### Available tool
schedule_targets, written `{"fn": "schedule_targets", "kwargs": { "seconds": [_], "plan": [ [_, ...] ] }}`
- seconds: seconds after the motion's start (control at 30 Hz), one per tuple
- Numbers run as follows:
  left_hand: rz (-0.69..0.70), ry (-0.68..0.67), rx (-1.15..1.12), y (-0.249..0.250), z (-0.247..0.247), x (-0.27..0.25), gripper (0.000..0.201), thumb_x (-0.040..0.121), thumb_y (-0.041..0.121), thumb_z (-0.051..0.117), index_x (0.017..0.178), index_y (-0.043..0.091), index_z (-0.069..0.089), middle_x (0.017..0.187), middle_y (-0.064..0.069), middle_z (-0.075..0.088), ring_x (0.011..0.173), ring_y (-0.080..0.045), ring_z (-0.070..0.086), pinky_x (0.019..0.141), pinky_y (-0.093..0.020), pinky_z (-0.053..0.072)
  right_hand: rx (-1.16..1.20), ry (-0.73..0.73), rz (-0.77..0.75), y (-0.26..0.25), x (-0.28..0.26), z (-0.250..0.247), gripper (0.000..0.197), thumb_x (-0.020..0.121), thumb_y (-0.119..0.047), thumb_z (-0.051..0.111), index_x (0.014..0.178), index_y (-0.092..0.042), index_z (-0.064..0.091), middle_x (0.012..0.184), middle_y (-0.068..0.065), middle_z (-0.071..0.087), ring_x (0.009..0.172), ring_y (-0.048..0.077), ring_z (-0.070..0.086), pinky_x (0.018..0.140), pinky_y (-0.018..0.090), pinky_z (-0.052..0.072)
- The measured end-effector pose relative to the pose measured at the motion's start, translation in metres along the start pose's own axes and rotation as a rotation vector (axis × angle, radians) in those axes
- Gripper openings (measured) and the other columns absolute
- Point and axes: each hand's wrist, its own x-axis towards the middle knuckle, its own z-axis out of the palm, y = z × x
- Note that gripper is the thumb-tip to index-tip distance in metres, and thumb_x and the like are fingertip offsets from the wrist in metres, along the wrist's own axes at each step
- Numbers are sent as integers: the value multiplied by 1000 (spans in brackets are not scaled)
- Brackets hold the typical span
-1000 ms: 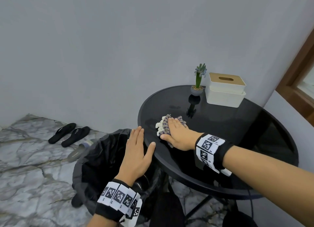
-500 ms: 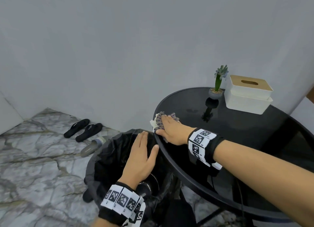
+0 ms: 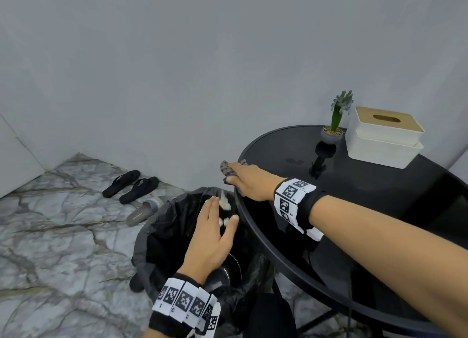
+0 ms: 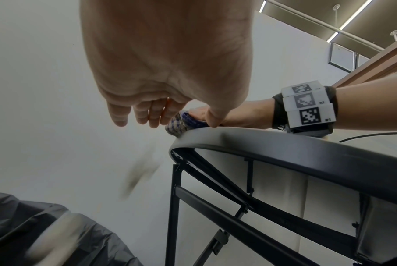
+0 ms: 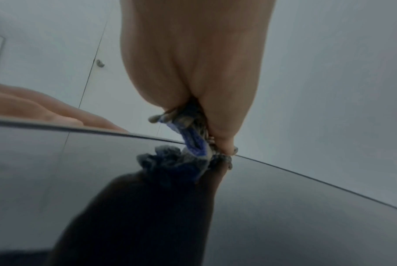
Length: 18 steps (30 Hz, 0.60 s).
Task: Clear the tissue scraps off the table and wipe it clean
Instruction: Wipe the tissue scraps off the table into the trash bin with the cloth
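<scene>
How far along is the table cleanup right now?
Done: no scraps show on the table. In hand: the right hand presses the cloth at the table's edge; scraps are dropping into the bin under the open left hand. Left: wiping the table.

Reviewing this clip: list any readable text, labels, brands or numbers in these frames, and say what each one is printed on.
"R1": lowest tag block on the right wristband, left wrist view.
"R2": middle block of that band.
Top block's label: too blurred to read.
Left wristband: small characters under its tags, too small to read.
Tissue box: no print visible.
</scene>
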Motion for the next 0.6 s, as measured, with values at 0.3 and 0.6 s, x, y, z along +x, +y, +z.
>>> {"fn": "schedule_targets", "kwargs": {
  "seconds": [0.3, 0.6],
  "plan": [
    [90, -55, -14, 21, 5, -6, 74, 96, 60, 37, 155, 22, 13, 162, 11, 11, 146, 3, 0, 115, -19, 5, 26, 176, 83, 33, -34, -25, 35, 103, -35, 32, 126, -13, 45, 96, 14, 61, 80, 29, 58, 71, 36, 43],
    [142, -67, -2, 34, 11, 1, 72, 97, 55, 38, 155, 23, 11, 162, 10, 9, 146, 3, -1, 116, -20, 5, -175, -5, 81, 52, -89, -10, 26, 99, -37, 39, 104, -12, 48, 101, 5, 60, 99, 29, 56, 92, 39, 40]
  ]
}}
